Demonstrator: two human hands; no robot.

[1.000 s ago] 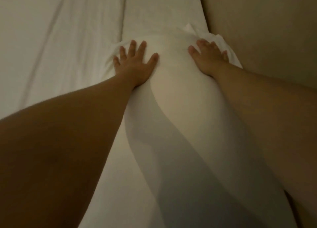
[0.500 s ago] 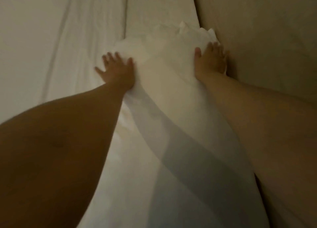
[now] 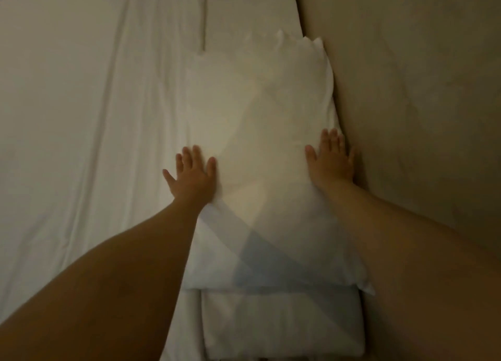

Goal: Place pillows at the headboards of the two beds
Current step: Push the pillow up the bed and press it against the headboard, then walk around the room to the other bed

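A white pillow (image 3: 260, 132) lies flat on the bed, its right side against the beige headboard (image 3: 406, 103). My left hand (image 3: 191, 173) presses with straight, spread fingers on the pillow's left edge. At the pillow's right edge, my right hand (image 3: 330, 160) lies flat between pillow and headboard, fingers straight. A second white pillow (image 3: 282, 325) shows below the first, nearer to me, also beside the headboard.
White bed sheet (image 3: 81, 116) with long creases covers the bed to the left. A seam or fold (image 3: 204, 13) runs up the sheet above the pillow. The headboard fills the right side of the view.
Both hands slid back toward me along the pillow, from its far end to its middle. The pillow now lies flatter and more of it shows.
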